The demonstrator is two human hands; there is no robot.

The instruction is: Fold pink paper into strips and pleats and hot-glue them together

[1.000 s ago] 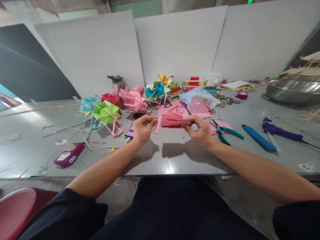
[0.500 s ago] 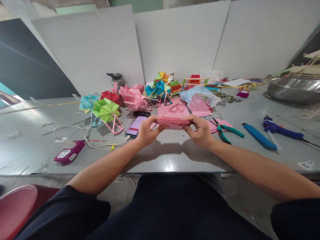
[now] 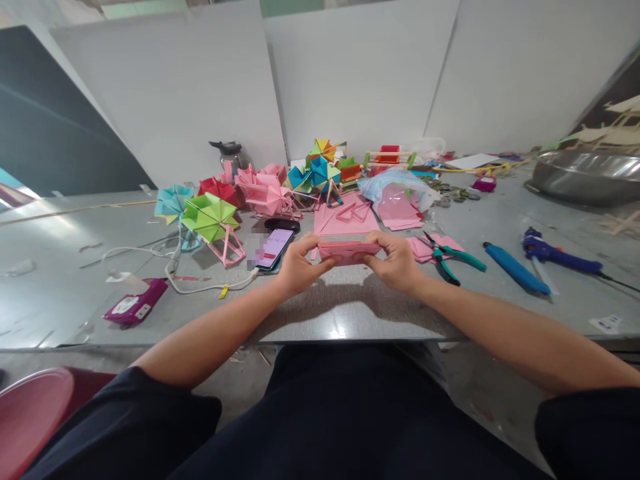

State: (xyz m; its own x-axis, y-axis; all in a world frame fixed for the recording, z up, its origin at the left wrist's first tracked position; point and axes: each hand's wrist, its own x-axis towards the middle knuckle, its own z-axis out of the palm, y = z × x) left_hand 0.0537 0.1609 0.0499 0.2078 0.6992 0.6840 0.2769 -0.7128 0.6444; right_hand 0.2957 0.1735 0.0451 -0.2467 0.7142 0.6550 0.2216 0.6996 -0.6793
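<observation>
Between both hands is a stack of pink paper (image 3: 349, 252), held level above the table near its front edge. My left hand (image 3: 304, 268) pinches its left end, thumb on the near side. At the right end, my right hand (image 3: 395, 263) grips it the same way. Just beyond the stack lie pink paper sheets (image 3: 325, 219) with thin pink triangle frames (image 3: 351, 213) on top. Left of my left hand is a lit phone (image 3: 275, 249) on a white cable. Green-handled pliers (image 3: 443, 256) rest on smaller pink pieces right of my right hand.
Folded paper wheel models, one light green (image 3: 211, 217) and one pink (image 3: 267, 195), stand at the back left. A purple power strip (image 3: 136, 303) lies front left. To the right are a blue tool (image 3: 517, 268), a glue gun (image 3: 560, 254) and a metal basin (image 3: 590, 175).
The stack of pink paper has tilted a little and its edges look more even. Both thumbs have slid inward along its near side. The whole view has shifted slightly.
</observation>
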